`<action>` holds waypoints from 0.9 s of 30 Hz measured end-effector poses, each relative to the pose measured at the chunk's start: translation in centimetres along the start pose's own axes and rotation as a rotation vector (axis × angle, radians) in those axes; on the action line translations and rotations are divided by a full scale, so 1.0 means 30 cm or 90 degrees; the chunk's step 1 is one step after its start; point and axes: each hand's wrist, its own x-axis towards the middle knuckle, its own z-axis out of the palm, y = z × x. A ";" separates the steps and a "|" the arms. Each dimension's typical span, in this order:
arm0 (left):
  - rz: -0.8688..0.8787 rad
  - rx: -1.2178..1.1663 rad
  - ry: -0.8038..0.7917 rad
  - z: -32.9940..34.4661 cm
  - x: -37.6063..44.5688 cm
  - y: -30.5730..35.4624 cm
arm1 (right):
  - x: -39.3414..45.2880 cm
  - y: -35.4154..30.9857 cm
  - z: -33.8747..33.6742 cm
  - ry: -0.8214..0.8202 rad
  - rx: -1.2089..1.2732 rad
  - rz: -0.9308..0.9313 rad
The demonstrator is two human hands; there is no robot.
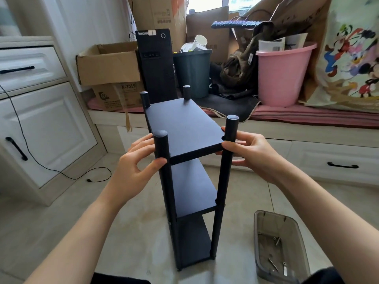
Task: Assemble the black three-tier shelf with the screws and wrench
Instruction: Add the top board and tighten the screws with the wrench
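Hands grip the black three-tier shelf (185, 128) from both sides at its top board, as it stands upright on the tiled floor (127, 222). The left hand (136, 160) curls around the near left post (163, 158), thumb in front and fingers behind, just under the board's corner. The right hand (250, 152) pinches the near right post (228, 148) where the top board meets it, thumb against the board's front edge. Two more boards sit lower between the posts. Right of the shelf's foot, a grey plastic tray (264, 222) lies on the floor, holding loose screws (276, 240) and small metal pieces too small to tell apart. Behind are a pink bucket (283, 78) and cardboard boxes (106, 64).
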 end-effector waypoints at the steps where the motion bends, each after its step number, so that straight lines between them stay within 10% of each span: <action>1: -0.046 -0.038 0.003 -0.003 -0.001 -0.005 | 0.000 0.002 -0.004 -0.013 0.012 0.001; 9: -0.380 -0.608 0.061 0.054 0.048 0.052 | 0.038 -0.009 -0.015 -0.027 0.103 0.064; 19: -0.500 -0.599 0.162 0.105 0.105 0.072 | 0.079 -0.012 0.060 0.129 0.037 0.057; 27: -0.516 -0.590 0.143 0.098 0.112 0.074 | 0.085 0.009 0.039 0.034 0.120 0.207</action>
